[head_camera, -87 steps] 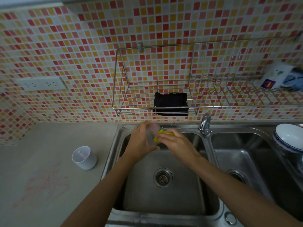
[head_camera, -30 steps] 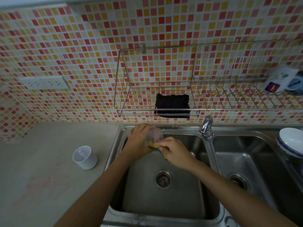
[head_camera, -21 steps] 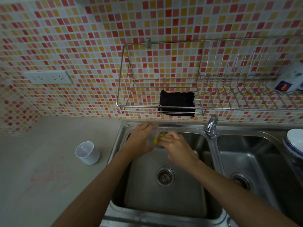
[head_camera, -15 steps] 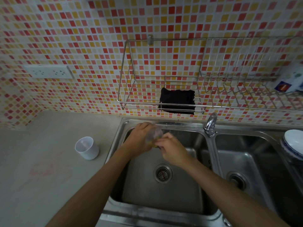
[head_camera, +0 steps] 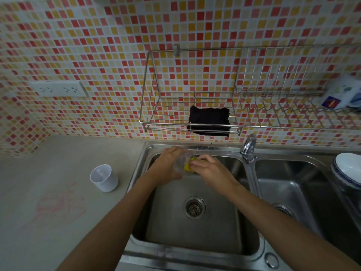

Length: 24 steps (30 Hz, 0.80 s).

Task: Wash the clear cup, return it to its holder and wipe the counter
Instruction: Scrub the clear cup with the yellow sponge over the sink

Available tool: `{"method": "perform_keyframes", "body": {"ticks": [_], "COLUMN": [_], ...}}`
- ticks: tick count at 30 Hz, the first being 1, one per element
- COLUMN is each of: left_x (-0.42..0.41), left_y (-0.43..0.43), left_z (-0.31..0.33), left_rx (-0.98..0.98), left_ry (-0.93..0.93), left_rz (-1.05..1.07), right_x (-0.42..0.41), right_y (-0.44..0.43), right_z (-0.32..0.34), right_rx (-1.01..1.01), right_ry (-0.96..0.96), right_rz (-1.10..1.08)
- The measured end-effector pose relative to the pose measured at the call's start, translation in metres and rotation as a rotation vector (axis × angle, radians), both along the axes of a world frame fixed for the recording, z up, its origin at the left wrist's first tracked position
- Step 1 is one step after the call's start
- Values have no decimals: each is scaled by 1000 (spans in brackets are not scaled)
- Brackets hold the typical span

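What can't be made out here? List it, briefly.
Head view, all items:
clear cup: mostly covered by the left hand and right hand; how clean it is, cannot tell.
yellow sponge: only a sliver shows past the right hand.
white bowl: cut by the right edge.
box on the rack: print blurred.

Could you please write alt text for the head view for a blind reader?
Over the left basin of a steel double sink, the left hand holds a clear cup while the right hand holds a yellow sponge against it. A white cup stands on the counter.
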<state>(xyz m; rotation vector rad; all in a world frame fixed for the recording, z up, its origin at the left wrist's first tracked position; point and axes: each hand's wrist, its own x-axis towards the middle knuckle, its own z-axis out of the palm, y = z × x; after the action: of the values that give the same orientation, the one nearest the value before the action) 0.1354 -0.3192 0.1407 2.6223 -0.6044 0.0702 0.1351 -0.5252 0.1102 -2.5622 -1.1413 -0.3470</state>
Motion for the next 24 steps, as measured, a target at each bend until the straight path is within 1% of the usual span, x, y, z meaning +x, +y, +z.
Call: {"method": "perform_keyframes", "body": {"ticks": [5,7,10,12,13,14,15,16,18,19,21,22,23,24], "left_x": [-2,-5,-4,-2,-1,-1,0,1,2,3,3,3,4,5], "left_y": [-3,-5,-6,-7,-6,-6,-5,-3,0,1,1,1,1,0], "left_z": [13,10,3,3,3,4,4,4,3,3,3,4,5,7], "left_rx": [-80,-95,-147,-172,-172,-159,-136,-107,-55,-43,-62,-81,-96,-103], "left_ry": [-14,-67,-148,-209,-222,-228,-237,-250,-272,-276,-243,-225,-220,-221], "left_rz": [-8,25,109,100,87,73,59,50,40,29,19,22,26,26], "right_x": [-4,-5,-7,-7,-7,-8,-9,-9,-8,-8,-2,1,-1,-3], "right_y": [5,6,8,12,16,20,23,26,26,25,20,19,20,22], "right_z": [6,13,20,23,24,26,26,24,25,27,28,27,28,28], "right_rx": [64,86,56,96,147,197,216,221,167,138,1,-50,-62,-35], "right_ry": [-121,-131,-153,-91,-7,130,220,264,269,250,34,-52,-103,-105], "right_rz": [-44,-40,-31,-68,-101,-153,-170,-151,-104,-100,-99,-132,-157,-171]}}
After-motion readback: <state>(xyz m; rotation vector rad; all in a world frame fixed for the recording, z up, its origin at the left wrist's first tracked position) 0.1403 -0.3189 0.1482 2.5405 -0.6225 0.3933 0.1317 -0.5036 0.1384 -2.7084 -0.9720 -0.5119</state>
